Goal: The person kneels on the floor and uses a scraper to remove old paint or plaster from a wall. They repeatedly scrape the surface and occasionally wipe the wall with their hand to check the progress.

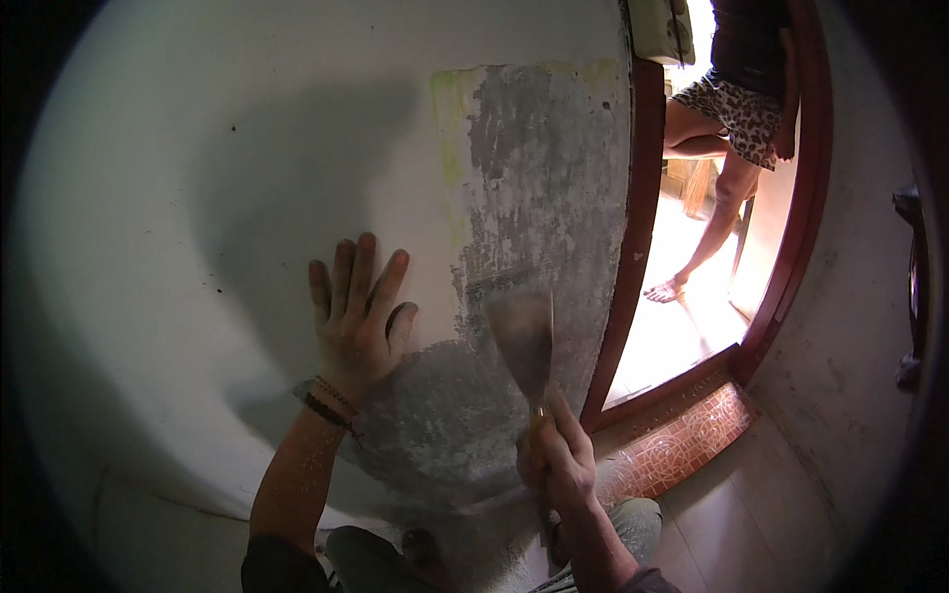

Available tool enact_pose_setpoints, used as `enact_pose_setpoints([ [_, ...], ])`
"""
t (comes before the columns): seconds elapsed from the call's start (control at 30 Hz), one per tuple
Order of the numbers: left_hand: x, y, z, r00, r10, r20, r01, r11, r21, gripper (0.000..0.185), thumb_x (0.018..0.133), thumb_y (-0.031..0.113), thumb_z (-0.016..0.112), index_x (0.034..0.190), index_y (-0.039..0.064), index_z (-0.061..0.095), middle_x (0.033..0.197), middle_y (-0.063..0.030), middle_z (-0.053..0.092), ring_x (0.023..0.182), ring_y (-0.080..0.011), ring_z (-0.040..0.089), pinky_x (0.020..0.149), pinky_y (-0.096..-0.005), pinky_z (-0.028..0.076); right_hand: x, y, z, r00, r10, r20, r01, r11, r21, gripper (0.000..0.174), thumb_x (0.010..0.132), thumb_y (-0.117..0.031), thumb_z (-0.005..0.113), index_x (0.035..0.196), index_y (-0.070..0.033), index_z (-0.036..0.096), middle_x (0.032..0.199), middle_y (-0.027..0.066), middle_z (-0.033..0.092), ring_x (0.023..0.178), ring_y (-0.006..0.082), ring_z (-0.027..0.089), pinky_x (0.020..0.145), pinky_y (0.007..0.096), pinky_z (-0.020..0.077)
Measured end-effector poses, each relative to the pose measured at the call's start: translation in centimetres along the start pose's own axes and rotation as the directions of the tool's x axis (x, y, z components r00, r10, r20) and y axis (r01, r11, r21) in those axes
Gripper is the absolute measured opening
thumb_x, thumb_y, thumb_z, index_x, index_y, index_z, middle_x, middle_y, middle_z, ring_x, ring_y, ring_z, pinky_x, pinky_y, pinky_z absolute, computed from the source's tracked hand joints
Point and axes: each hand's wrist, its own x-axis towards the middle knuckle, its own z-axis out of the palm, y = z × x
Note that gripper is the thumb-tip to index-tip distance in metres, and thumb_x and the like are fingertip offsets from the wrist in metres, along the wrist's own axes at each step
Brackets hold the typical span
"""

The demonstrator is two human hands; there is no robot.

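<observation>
My left hand (359, 319) lies with its fingers spread against the white painted wall (296, 185), bracelets at its wrist. The handle of a putty knife (523, 333) is gripped in my right hand (560, 459). Its broad metal blade points up, slightly blurred, over a stripped grey patch of wall (549, 207). Whether the blade touches the wall cannot be told. White paint remnants mottle that patch, and a yellow-green strip (448, 133) borders it at the upper left. Pale flecks lie on my left forearm.
A red-brown door frame (630, 259) stands right of the patch, with an electrical socket box (662, 30) at its top. In the bright doorway another person (741, 126) stands barefoot. Below are a patterned tiled step (678, 445) with debris and a tiled floor (741, 511).
</observation>
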Motion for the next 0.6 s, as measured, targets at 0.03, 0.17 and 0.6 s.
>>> enact_pose_setpoints([
  [0.03, -0.1, 0.0, 0.1, 1.000, 0.004, 0.000, -0.004, 1.000, 0.002, 0.072, 0.085, 0.026, 0.069, 0.149, 0.012, 0.039, 0.157, -0.0218, 0.024, 0.147, -0.0398, 0.017, 0.117, -0.0597, 0.009, 1.3, -0.2, 1.0, 0.999, -0.038, -0.005, 0.037, 0.999, -0.016, 0.056, 0.101, -0.014, 0.045, 0.152, -0.003, 0.026, 0.069, -0.0001, 0.045, 0.048, 0.0077, 0.038, 0.043, 0.0217, 0.0345],
  [0.17, -0.4, -0.1, 0.1, 1.000, 0.009, 0.009, -0.009, 1.000, -0.012, 0.069, 0.085, 0.027, 0.067, 0.146, 0.009, 0.042, 0.158, -0.0215, 0.023, 0.147, -0.0405, 0.016, 0.116, -0.0610, 0.009, 4.2, 0.2, 3.8, 0.989, -0.144, -0.025, 0.142, 0.988, -0.062, 0.052, 0.102, -0.014, 0.041, 0.151, -0.004, 0.028, 0.073, -0.0002, 0.048, 0.049, 0.0053, 0.039, 0.044, 0.0196, 0.0349],
  [0.6, -0.7, 0.2, -0.2, 1.000, -0.021, -0.014, 0.021, 0.999, -0.037, 0.064, 0.085, 0.026, 0.066, 0.144, 0.010, 0.046, 0.158, -0.0194, 0.022, 0.147, -0.0407, 0.019, 0.116, -0.0618, 0.011, 3.9, -1.2, 6.7, 0.975, -0.193, -0.114, 0.164, 0.961, -0.224, 0.051, 0.104, -0.015, 0.041, 0.151, -0.001, 0.027, 0.070, -0.0030, 0.045, 0.054, 0.0028, 0.040, 0.047, 0.0201, 0.0366],
])
